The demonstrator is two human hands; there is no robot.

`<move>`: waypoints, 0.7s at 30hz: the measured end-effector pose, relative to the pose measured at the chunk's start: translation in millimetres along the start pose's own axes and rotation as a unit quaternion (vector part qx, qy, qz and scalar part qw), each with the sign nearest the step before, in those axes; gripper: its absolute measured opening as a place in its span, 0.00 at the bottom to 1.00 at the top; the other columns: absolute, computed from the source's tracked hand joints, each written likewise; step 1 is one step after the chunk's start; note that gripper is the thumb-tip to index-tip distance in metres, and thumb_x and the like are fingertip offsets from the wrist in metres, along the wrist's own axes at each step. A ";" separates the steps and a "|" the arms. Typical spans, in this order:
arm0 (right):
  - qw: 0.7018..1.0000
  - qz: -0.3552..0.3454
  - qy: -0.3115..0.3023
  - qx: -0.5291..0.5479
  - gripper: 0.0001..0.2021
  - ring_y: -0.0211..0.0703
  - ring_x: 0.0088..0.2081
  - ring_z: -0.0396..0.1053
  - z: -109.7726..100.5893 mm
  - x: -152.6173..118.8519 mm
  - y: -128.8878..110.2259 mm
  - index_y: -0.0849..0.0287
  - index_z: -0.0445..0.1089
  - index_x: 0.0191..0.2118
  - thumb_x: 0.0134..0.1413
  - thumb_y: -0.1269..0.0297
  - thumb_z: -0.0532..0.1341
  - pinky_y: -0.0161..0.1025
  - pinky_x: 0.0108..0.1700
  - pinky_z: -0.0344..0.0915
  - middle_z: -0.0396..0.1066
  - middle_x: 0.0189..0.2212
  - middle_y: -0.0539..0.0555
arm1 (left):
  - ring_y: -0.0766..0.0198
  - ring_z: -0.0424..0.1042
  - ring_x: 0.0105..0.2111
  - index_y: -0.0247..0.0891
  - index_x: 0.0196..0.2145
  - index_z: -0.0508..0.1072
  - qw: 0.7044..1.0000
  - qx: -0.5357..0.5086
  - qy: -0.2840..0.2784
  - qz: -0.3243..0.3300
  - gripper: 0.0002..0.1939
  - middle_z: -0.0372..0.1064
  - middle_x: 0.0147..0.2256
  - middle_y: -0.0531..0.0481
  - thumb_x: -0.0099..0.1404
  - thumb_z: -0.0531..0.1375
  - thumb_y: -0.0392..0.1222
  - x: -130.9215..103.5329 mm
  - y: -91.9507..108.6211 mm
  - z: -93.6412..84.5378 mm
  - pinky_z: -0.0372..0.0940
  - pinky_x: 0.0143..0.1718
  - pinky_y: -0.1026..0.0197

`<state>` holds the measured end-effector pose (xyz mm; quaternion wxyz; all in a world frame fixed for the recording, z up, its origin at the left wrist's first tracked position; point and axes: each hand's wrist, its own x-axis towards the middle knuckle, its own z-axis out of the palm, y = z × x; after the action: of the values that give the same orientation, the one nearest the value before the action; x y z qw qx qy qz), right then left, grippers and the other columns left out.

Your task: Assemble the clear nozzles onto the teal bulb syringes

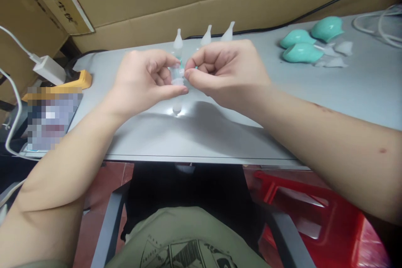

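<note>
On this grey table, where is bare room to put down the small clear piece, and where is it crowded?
Free: the near strip of the grey table below both hands, and the patch between the right hand and the teal bulbs. Crowded: the far edge behind the left hand, where clear nozzle tips stand, the bulbs' corner, and the left end beside the yellow tool.

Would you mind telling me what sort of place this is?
Probably a small assembly bench in a workshop: a grey tabletop backed by flattened brown cardboard boxes, with teal rubber bulbs and translucent plastic nozzle tips set out in batches.
</note>
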<state>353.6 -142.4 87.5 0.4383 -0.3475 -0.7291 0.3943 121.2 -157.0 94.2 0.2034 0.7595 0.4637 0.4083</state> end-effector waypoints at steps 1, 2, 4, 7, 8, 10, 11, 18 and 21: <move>1.000 0.007 0.001 0.009 0.13 0.38 0.27 0.52 1.6 0.1 -0.1 0.54 0.75 0.33 0.65 0.75 0.76 0.42 0.30 0.48 0.60 0.22 0.45 | 0.62 0.77 0.30 0.41 0.43 0.89 1.000 0.012 0.004 0.002 0.18 0.76 0.30 0.56 0.57 0.84 0.34 -0.3 1.0 0.5 0.76 0.35 0.58; 1.000 0.013 0.000 0.016 0.14 0.38 0.28 0.53 2.6 0.1 -0.2 0.54 0.75 0.33 0.65 0.74 0.76 0.41 0.29 0.48 0.61 0.23 0.45 | 0.63 0.76 0.29 0.41 0.43 0.89 1.000 0.019 0.006 0.003 0.18 0.75 0.29 0.57 0.57 0.84 0.33 -0.6 1.9 1.1 0.76 0.35 0.58; 0.999 0.028 -0.010 0.026 0.14 0.38 0.28 0.54 3.3 -0.3 -0.2 0.54 0.74 0.33 0.65 0.74 0.76 0.41 0.28 0.48 0.62 0.24 0.46 | 0.64 0.75 0.28 0.40 0.43 0.90 1.000 0.023 0.009 0.002 0.18 0.74 0.29 0.57 0.56 0.84 0.32 -1.5 3.4 2.1 0.75 0.36 0.57; 0.998 0.046 -0.026 0.034 0.13 0.38 0.27 0.54 2.4 -1.2 0.3 0.54 0.73 0.33 0.64 0.76 0.74 0.42 0.28 0.48 0.64 0.25 0.47 | 0.63 0.75 0.28 0.40 0.43 0.89 1.000 0.026 0.004 -0.003 0.19 0.73 0.29 0.57 0.55 0.86 0.32 -2.8 4.9 2.9 0.75 0.36 0.56; 0.998 0.045 -0.025 0.031 0.13 0.38 0.27 0.54 2.1 -1.4 0.9 0.54 0.73 0.33 0.64 0.76 0.73 0.42 0.29 0.48 0.64 0.24 0.47 | 0.62 0.75 0.28 0.41 0.43 0.89 1.000 0.030 0.002 -0.004 0.19 0.74 0.29 0.57 0.55 0.86 0.32 -3.2 5.3 2.9 0.76 0.37 0.56; 0.999 0.028 -0.017 0.009 0.12 0.39 0.27 0.54 2.1 -1.3 3.0 0.53 0.73 0.33 0.65 0.76 0.71 0.43 0.30 0.50 0.64 0.24 0.47 | 0.62 0.75 0.29 0.42 0.42 0.89 1.000 0.030 0.002 -0.004 0.18 0.75 0.29 0.56 0.56 0.85 0.33 -3.6 5.3 2.3 0.76 0.38 0.55; 1.000 0.016 -0.015 -0.010 0.12 0.40 0.28 0.55 2.1 -0.9 4.3 0.53 0.72 0.34 0.66 0.76 0.71 0.43 0.31 0.51 0.64 0.24 0.47 | 0.61 0.76 0.29 0.42 0.42 0.89 1.000 0.025 0.003 -0.004 0.18 0.75 0.29 0.56 0.55 0.85 0.33 -3.6 4.9 1.9 0.76 0.38 0.55; 0.994 -0.037 -0.045 -0.096 0.15 0.44 0.32 0.61 -0.7 5.0 10.9 0.51 0.66 0.36 0.70 0.76 0.68 0.46 0.34 0.54 0.66 0.26 0.47 | 0.57 0.78 0.31 0.43 0.45 0.90 1.000 0.002 -0.018 -0.013 0.19 0.77 0.31 0.53 0.57 0.86 0.42 -1.6 -0.1 -0.4 0.78 0.38 0.52; 0.993 -0.040 -0.056 -0.095 0.14 0.45 0.31 0.61 -2.7 6.0 10.2 0.51 0.66 0.37 0.71 0.75 0.69 0.45 0.33 0.53 0.69 0.27 0.48 | 0.56 0.78 0.32 0.43 0.47 0.90 1.000 0.005 -0.024 -0.007 0.21 0.77 0.32 0.52 0.58 0.87 0.46 -1.5 0.0 -2.2 0.79 0.40 0.51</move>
<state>355.4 -132.0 81.5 0.3768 -0.3356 -0.8002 0.3242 119.1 -158.6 94.8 0.2130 0.7668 0.4662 0.3863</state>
